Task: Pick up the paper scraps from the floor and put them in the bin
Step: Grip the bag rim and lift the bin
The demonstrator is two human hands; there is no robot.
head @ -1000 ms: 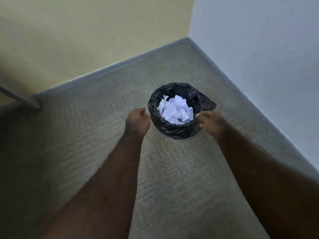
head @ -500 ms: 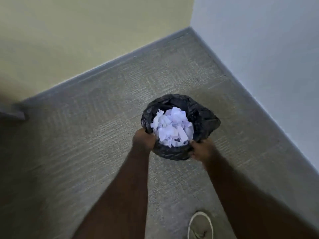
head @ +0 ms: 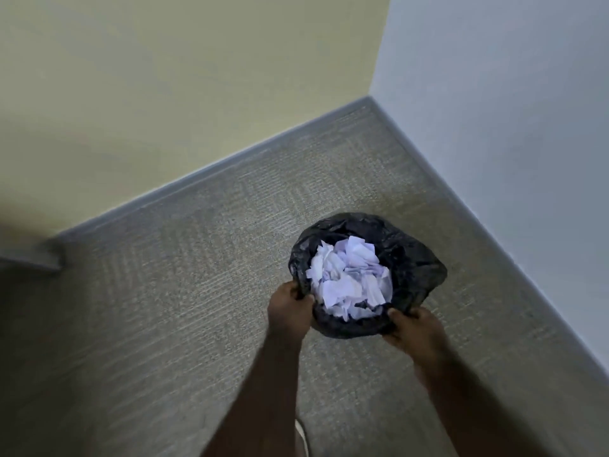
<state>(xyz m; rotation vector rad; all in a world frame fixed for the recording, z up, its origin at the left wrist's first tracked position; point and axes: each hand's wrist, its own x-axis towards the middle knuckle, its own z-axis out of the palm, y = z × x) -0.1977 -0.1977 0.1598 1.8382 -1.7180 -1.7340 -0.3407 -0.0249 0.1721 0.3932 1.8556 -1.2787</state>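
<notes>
A small round bin lined with a black plastic bag sits over the grey carpet near the corner of the room. White paper scraps fill it to the brim. My left hand grips the bin's near left rim, fingers curled over the bag. My right hand grips the near right rim in the same way. No loose scraps show on the carpet in view.
A yellow wall runs along the back and a white wall on the right; they meet in a corner. A grey baseboard edges the carpet. A white shoe tip shows between my forearms. A dark blurred edge sits at the left.
Both hands went from beside the bin to gripping its rim. The bin now sits nearer to me and lower right in view, with the corner farther off.
</notes>
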